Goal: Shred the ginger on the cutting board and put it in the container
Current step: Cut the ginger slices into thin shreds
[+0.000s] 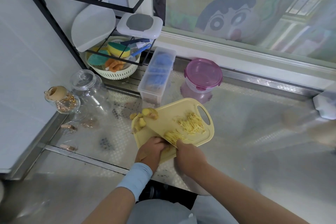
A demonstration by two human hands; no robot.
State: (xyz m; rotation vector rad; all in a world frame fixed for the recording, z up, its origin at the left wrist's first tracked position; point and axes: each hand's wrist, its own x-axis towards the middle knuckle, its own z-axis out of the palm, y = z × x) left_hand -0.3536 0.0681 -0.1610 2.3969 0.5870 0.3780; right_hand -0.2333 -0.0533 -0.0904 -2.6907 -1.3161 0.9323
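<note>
Both hands at near edge of cutting board (181, 109). Right hand (189, 154) curled round handle of pale knife (156, 127), blade angled across board. Left hand (151, 152) curled beside blade; contents, cannot tell. Ginger shreds (192, 123) heaped by handle hole, ginger chunks (150, 113) at far-left corner. Pink-lidded container (202, 74) behind board, lid on.

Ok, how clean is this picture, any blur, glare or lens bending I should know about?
In the head view, the cutting board and shredded ginger are fairly sharp; the pale knife in the right hand nearly blends into the board; the frame's right edge is smeared; the wide lens bows the window sill; soft glare patches the metal counter.
</note>
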